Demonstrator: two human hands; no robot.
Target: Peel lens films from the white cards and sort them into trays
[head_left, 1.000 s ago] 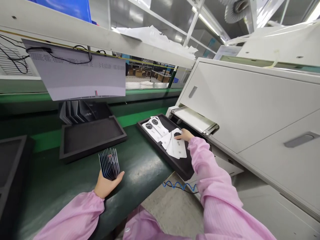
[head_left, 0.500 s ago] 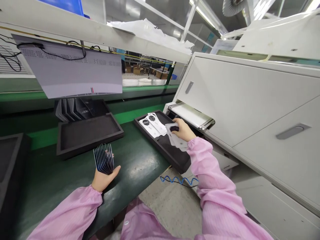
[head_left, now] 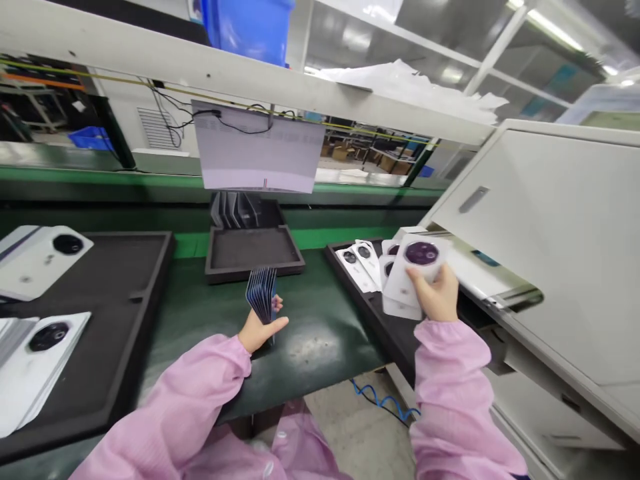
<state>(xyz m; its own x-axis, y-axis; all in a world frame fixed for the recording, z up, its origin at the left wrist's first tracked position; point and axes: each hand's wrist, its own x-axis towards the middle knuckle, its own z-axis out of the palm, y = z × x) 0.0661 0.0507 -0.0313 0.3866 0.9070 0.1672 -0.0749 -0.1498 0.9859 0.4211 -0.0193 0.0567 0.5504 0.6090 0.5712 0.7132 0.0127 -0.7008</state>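
My left hand (head_left: 259,328) is closed round a fanned stack of thin dark-edged panels (head_left: 261,293), held upright above the green tabletop. Between the thumb and fingers of my right hand (head_left: 438,293) is a white phone back panel (head_left: 411,270) with a dark oval camera area. Below and behind it show other white panels (head_left: 387,265); whether they are also in my grip I cannot tell. Two piles of white panels with round dark patches (head_left: 367,257) lie in the right black tray (head_left: 377,307), beside this hand.
A black tray (head_left: 213,273) stands mid-table, with several dark panels (head_left: 235,210) upright behind it. On the left, a larger black tray (head_left: 113,333) carries stacked white panels (head_left: 45,360). A conveyor (head_left: 480,267) juts from the white machine (head_left: 560,200) at right. A monitor (head_left: 257,150) hangs ahead.
My view has swung left, bringing the left tray into sight. My right hand has lifted a white panel up from the right tray, its face now towards me. My left hand still grips its stack.
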